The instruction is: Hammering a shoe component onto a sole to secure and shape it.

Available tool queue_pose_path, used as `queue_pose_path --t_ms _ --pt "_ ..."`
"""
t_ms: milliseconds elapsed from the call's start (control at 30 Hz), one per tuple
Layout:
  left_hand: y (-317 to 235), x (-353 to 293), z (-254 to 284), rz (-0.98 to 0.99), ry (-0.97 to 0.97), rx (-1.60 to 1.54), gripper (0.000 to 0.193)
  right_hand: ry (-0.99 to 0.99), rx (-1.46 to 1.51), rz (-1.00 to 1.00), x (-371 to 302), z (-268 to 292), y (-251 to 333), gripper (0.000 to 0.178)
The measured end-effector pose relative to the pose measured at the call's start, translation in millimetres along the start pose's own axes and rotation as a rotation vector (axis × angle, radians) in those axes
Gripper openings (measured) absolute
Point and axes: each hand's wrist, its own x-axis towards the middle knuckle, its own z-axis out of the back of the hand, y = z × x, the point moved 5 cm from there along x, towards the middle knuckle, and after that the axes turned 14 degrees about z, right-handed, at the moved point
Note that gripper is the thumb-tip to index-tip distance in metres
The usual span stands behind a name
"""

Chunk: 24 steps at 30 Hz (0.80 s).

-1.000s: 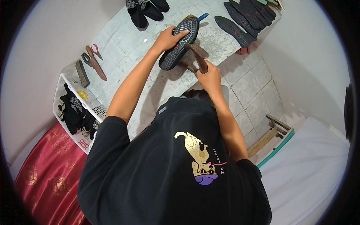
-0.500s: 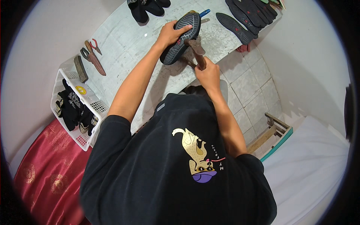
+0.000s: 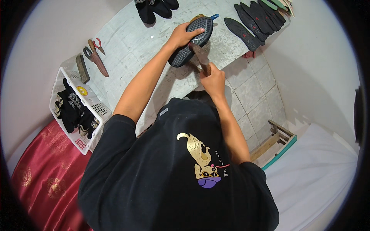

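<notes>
Over the table, my left hand [image 3: 180,37] grips a black shoe [image 3: 202,27] with its ribbed sole turned toward me. The thumb lies across the sole and the other fingers are hidden behind it. A blue tip [image 3: 215,16] sticks out past the shoe's far end, beside something yellowish. My right hand [image 3: 214,81] is closed around the wooden handle of a hammer [image 3: 200,54]. The hammer's worn metal head overlaps the middle of the sole; whether it touches I cannot tell.
Several black soles [image 3: 243,34] are lined up at the table's right. Dark shoes [image 3: 152,11] stand at the far edge. Scissors [image 3: 88,53], red-handled pliers [image 3: 99,46] and a grey block [image 3: 82,68] lie left, above a white basket [image 3: 101,107]. A wooden frame [image 3: 275,142] stands right.
The hammer head has swung up and left, from beside the shoe's edge to over the middle of the sole. My left hand keeps its hold; the whole view has shifted slightly.
</notes>
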Motion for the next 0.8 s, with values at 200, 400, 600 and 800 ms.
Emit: queue_pose_path --t_ms 200,400,600,800 --pt "-13.0 1.6 -5.3 0.052 0.093 0.018 0.072 -0.052 0.047 -0.034 -9.8 4.1 5.8 0.013" --pt "-13.9 18.2 -9.4 -0.132 0.017 0.100 0.073 -0.003 0.044 -0.058 -8.1 -4.1 8.5 0.013" --pt "-12.0 11.6 -1.7 -0.145 0.068 0.188 0.086 0.050 0.014 -0.095 -5.1 -6.2 6.6 0.013" --pt "22.4 -23.2 0.8 -0.037 0.226 0.108 0.087 0.065 0.089 -0.126 -1.6 -2.3 5.6 0.011"
